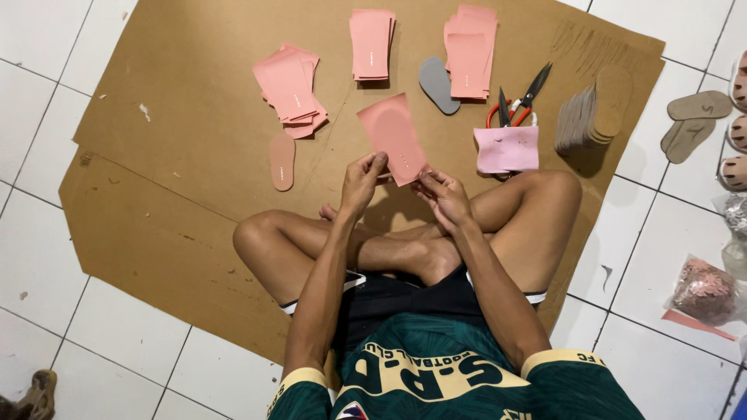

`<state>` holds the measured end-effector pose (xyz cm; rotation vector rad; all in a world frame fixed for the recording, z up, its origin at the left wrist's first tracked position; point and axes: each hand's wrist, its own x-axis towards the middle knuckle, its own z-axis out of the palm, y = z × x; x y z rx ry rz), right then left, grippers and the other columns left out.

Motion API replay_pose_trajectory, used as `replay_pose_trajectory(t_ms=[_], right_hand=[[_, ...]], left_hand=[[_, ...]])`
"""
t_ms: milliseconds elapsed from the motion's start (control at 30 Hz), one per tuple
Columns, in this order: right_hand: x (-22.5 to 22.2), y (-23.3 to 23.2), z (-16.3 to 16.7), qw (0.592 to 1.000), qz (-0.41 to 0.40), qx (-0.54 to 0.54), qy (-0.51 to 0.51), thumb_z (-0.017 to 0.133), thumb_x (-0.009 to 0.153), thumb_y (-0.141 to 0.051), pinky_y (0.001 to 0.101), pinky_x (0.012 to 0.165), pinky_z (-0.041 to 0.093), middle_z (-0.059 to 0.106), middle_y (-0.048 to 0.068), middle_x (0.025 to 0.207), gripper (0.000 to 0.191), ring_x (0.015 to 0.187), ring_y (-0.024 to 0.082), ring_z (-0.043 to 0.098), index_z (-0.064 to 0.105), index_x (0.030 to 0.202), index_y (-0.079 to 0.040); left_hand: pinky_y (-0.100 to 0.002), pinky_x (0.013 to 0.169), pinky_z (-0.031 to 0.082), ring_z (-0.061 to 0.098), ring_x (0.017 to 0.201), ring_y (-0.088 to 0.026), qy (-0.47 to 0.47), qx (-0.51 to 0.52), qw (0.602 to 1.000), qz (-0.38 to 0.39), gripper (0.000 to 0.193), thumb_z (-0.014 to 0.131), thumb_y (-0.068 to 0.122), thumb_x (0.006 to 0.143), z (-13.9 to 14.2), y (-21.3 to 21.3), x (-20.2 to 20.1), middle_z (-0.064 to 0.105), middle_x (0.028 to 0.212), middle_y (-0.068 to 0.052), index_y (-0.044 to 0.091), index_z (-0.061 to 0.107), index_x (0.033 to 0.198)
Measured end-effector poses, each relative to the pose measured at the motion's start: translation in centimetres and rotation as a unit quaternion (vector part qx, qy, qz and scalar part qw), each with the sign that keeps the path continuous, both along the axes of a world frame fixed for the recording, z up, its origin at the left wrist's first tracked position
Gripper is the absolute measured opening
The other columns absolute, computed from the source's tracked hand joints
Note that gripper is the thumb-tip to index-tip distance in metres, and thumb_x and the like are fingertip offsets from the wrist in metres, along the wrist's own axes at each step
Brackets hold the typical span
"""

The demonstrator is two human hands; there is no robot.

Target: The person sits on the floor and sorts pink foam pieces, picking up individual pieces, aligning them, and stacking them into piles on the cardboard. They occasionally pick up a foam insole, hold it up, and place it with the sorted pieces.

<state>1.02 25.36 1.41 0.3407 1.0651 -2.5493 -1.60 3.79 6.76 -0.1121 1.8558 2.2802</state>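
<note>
Both hands meet over the person's crossed legs in the head view, each pinching the lower edge of one pink sheet (393,138). Left hand (362,183) has its fingers curled and thumb up against the sheet's lower left corner; right hand (446,197) grips the lower right corner with thumb and fingertips. Forearms run forward from the green jersey and converge, elbows out. The sheet is a thin, flat, matte rectangle, tilted, standing up off the cardboard (187,155) below it, with a faint oval outline on its face.

The person sits cross-legged on that large brown cardboard, which lies on a white tiled floor (47,257). Three stacks of the same pink sheets lie beyond the hands: a fanned one on the left (292,89), a neat one in the middle (371,43) and one on the right (469,51). A pink sole-shaped cutout (282,161) lies below the left stack, and a grey sole (438,84) lies just beside the right stack. Red-handled scissors (518,103) lie partly under a paler pink sheet (507,148). Right of them a stack of tan soles (591,117) leans on edge. Two loose tan soles (691,118) lie on the tiles, and a clear bag of pink scraps (704,290) sits near the right knee.
</note>
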Motion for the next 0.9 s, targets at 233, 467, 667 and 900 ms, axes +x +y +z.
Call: replay_pose_trajectory(t_ms=[233,467,667,900], right_hand=[[0.2,0.3,-2.1,0.993,0.018,0.113,-0.022,0.063,0.101,-0.009,0.036,0.096,0.059,0.071,0.018,0.119,0.036,0.108,0.026,0.071,0.063,0.132,0.008],[0.9,-2.6,-1.1,0.805,0.049,0.54,0.242,0.051,0.107,-0.038,0.0446,0.12,0.033,0.043,0.03,0.156,0.066,0.147,0.038,0.041,0.039,0.152,0.009],[-3.1,-6.7,-0.9,0.576,0.27,0.626,0.452,0.044,0.106,-0.057,0.0518,0.129,0.011,0.027,0.03,0.165,0.086,0.158,0.039,0.021,0.028,0.155,0.012],[-8.4,-6.7,-0.6,0.493,0.3,0.688,0.439,0.041,0.099,-0.064,0.0533,0.127,0.008,0.024,0.025,0.166,0.094,0.156,0.035,0.019,0.024,0.157,0.008]], left_hand=[[-0.032,0.078,0.06,0.07,0.09,-0.016,0.065,-0.133,0.988,-0.041,0.031,0.06,0.026,0.106,-0.9,-1.2,-2.8,0.072,0.096,-0.006,-0.002,0.066,0.117],[-0.047,0.124,0.039,0.044,0.144,-0.043,0.163,-0.618,0.759,-0.124,0.069,0.067,0.017,0.091,-5.8,0.3,3.3,0.047,0.151,-0.029,-0.009,0.041,0.149],[-0.065,0.12,0.017,0.011,0.153,-0.045,0.146,-0.722,0.594,-0.325,0.087,0.063,0.043,0.089,-8.9,1.8,3.1,0.016,0.165,-0.022,0.008,0.027,0.159],[-0.06,0.124,0.016,0.006,0.158,-0.041,0.088,-0.742,0.569,-0.342,0.097,0.06,0.061,0.093,-7.2,2.5,2.1,0.009,0.17,-0.027,-0.005,0.028,0.156]])
